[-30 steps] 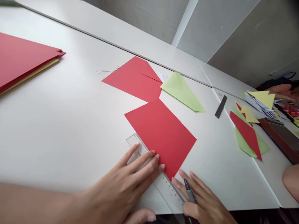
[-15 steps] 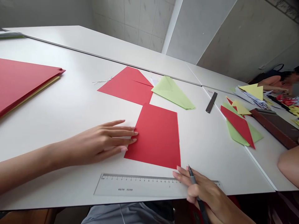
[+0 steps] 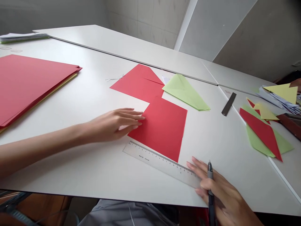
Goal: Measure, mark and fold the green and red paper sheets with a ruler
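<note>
My left hand [image 3: 122, 122] lies flat with fingers stretched, its fingertips on the left edge of a red paper sheet [image 3: 162, 125]. Along that sheet's near edge, slanted and just beside it, lies a clear plastic ruler [image 3: 160, 163]. My right hand [image 3: 218, 188] grips a black and grey pen [image 3: 210, 188], tip pointing up and away from the paper. Its other fingers rest at the ruler's right end and partly cover it. Another red paper piece [image 3: 138, 83] touches the far corner of the sheet, next to a folded light green paper [image 3: 185, 92].
A red paper stack [image 3: 35, 84] with yellow beneath fills the left side. To the right lie a dark strip [image 3: 229, 104] and cut red and green papers [image 3: 263, 131]. White papers [image 3: 24, 37] sit at the far left. The table's near edge [image 3: 117, 201] runs before my lap.
The ruler has turned and moved up to the red sheet's near edge with my right hand. The sheet has rotated slightly under my left hand. The camera view has shifted left.
</note>
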Demonstrator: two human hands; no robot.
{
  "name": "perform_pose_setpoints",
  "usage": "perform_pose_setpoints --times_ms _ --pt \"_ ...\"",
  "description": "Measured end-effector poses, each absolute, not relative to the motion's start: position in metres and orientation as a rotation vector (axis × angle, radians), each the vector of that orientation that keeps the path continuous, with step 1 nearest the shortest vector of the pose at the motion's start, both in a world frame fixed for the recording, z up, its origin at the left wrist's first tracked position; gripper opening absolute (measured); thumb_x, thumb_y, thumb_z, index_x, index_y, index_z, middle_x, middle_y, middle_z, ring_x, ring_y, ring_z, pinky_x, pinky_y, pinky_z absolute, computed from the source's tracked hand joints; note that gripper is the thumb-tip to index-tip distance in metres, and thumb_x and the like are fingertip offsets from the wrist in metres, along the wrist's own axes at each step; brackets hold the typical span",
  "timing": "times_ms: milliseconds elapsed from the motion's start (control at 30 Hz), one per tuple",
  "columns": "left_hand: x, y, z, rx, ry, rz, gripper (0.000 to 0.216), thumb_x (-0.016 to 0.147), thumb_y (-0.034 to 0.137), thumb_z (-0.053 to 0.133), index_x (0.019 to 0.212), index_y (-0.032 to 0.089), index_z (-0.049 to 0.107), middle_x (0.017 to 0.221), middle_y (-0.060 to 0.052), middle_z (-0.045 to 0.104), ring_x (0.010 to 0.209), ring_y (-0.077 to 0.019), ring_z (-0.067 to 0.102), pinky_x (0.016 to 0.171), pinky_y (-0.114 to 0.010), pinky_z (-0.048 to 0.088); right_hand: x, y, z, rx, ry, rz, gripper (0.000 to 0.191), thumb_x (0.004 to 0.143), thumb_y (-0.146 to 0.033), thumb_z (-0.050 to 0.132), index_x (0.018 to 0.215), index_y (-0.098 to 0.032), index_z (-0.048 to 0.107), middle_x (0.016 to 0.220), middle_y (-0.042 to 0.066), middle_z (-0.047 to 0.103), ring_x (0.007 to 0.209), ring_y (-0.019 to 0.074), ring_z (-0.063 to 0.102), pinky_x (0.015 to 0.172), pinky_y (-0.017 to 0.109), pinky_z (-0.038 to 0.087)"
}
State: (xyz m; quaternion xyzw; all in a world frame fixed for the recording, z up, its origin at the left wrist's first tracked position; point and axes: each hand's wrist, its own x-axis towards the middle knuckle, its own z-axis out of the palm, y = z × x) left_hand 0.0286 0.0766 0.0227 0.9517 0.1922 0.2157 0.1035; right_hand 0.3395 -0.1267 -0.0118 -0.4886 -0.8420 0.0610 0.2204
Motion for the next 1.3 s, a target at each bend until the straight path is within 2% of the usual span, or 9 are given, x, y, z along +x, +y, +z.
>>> perform_pose_setpoints --times_ms 67,133,200,300,467,700,900,1067,1300 --pt "0.033 0.055 0.023 2.843 0.457 0.640 0.036 0.102 0.021 0.037 0.118 0.010 0.067 0.130 -0.005 0.066 0.127 -0.0147 0.056 0.114 -0.033 0.038 0.340 -0.117 -0.005 -1.326 -2.375 0.182 0.017 0.087 -0.008 0.056 0.091 -0.023 0.048 0.137 0.011 0.062 0.136 0.0280 0.048 0.107 0.041 0.050" --pt "0.037 0.032 0.023 2.918 0.293 0.562 0.033 0.098 0.014 0.045 0.123 0.011 0.065 0.135 -0.007 0.061 0.137 -0.0182 0.047 0.119 -0.035 0.034 0.337 -0.100 0.004 -1.309 -2.432 0.238 0.016 0.089 -0.011 0.056 0.093 -0.024 0.047 0.141 0.012 0.058 0.139 0.0278 0.044 0.109 0.043 0.048" --pt "0.040 0.015 0.022 2.912 0.212 0.356 0.044 0.098 0.022 0.050 0.141 0.013 0.051 0.149 -0.006 0.046 0.144 -0.0183 0.036 0.122 -0.033 0.027 0.332 -0.077 0.011 -1.282 -2.487 0.313 0.013 0.092 -0.013 0.054 0.096 -0.024 0.047 0.144 0.013 0.055 0.141 0.0259 0.041 0.110 0.045 0.046" --pt "0.042 0.004 0.021 2.806 0.107 0.150 0.061 0.096 0.032 0.054 0.152 0.016 0.033 0.156 -0.003 0.034 0.147 -0.0180 0.026 0.124 -0.033 0.022 0.321 -0.039 0.014 -1.164 -2.545 0.443 0.009 0.095 -0.019 0.053 0.095 -0.025 0.047 0.147 0.012 0.052 0.144 0.0250 0.037 0.113 0.049 0.041" --pt "0.036 0.009 0.022 2.700 0.167 0.163 0.056 0.100 0.035 0.047 0.152 0.018 0.034 0.155 -0.001 0.033 0.147 -0.0155 0.027 0.125 -0.031 0.018 0.308 0.004 0.004 -0.997 -2.586 0.585 0.007 0.097 -0.021 0.052 0.098 -0.025 0.046 0.148 0.012 0.051 0.146 0.0241 0.032 0.117 0.054 0.033" --pt "0.030 0.014 0.020 2.682 0.142 0.090 0.052 0.103 0.034 0.036 0.151 0.013 0.034 0.157 0.001 0.028 0.149 -0.0138 0.019 0.126 -0.032 0.011 0.311 0.003 -0.004 -0.976 -2.637 0.553 0.013 0.094 -0.018 0.054 0.096 -0.025 0.043 0.149 0.011 0.050 0.147 0.0250 0.031 0.119 0.054 0.028" --pt "0.029 0.017 0.011 2.588 0.178 0.164 0.052 0.101 0.028 0.039 0.152 0.020 0.032 0.152 0.006 0.037 0.147 -0.0094 0.025 0.124 -0.022 0.019 0.314 0.001 -0.003 -0.987 -2.638 0.570 0.016 0.091 -0.018 0.057 0.095 -0.025 0.044 0.149 0.009 0.049 0.145 0.0269 0.034 0.120 0.051 0.026" --pt "0.030 0.018 0.009 2.629 0.121 0.108 0.057 0.098 0.028 0.042 0.153 0.015 0.031 0.156 0.004 0.029 0.150 -0.0106 0.016 0.126 -0.028 0.011 0.314 0.000 0.000 -1.015 -2.654 0.583 0.015 0.092 -0.017 0.056 0.094 -0.025 0.043 0.151 0.007 0.047 0.147 0.0241 0.030 0.123 0.044 0.019" --pt "0.029 0.017 0.007 2.518 0.127 0.048 0.060 0.097 0.026 0.045 0.154 0.020 0.027 0.155 0.007 0.029 0.149 -0.0094 0.014 0.125 -0.026 0.002 0.313 -0.003 0.001 -1.018 -2.650 0.537 0.013 0.091 -0.017 0.057 0.098 -0.024 0.047 0.151 0.008 0.048 0.148 0.0247 0.029 0.123 0.043 0.021"
